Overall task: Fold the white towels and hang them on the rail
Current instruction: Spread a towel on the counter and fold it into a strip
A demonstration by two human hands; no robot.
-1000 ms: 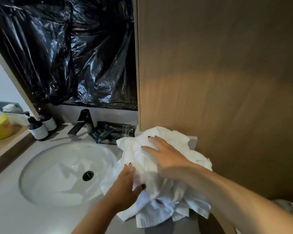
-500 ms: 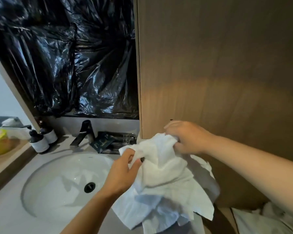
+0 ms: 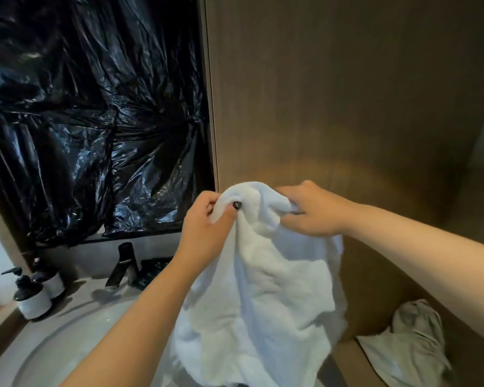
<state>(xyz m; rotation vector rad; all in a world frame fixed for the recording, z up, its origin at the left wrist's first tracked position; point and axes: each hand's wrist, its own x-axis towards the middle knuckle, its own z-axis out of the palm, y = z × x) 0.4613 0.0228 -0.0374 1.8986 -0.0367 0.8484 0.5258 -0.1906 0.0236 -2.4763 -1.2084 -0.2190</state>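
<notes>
A white towel [image 3: 266, 297] hangs crumpled in the air in front of the wooden panel [image 3: 347, 93], above the counter's right end. My left hand [image 3: 207, 227] pinches its top edge, thumb pressed into the cloth. My right hand [image 3: 310, 210] grips the same top edge just to the right, fingers curled round a bunched fold. More white cloth [image 3: 411, 342] lies low at the bottom right. No rail is in view.
A round white sink [image 3: 76, 339] sits below left, with a black tap [image 3: 123, 266] behind it and two black-topped pump bottles [image 3: 34, 297] at the left. Black plastic sheeting [image 3: 90, 115] covers the wall area above the sink.
Both hands have raised the towel off the counter to chest height. They now hold its top edge close together, and the cloth hangs down longer.
</notes>
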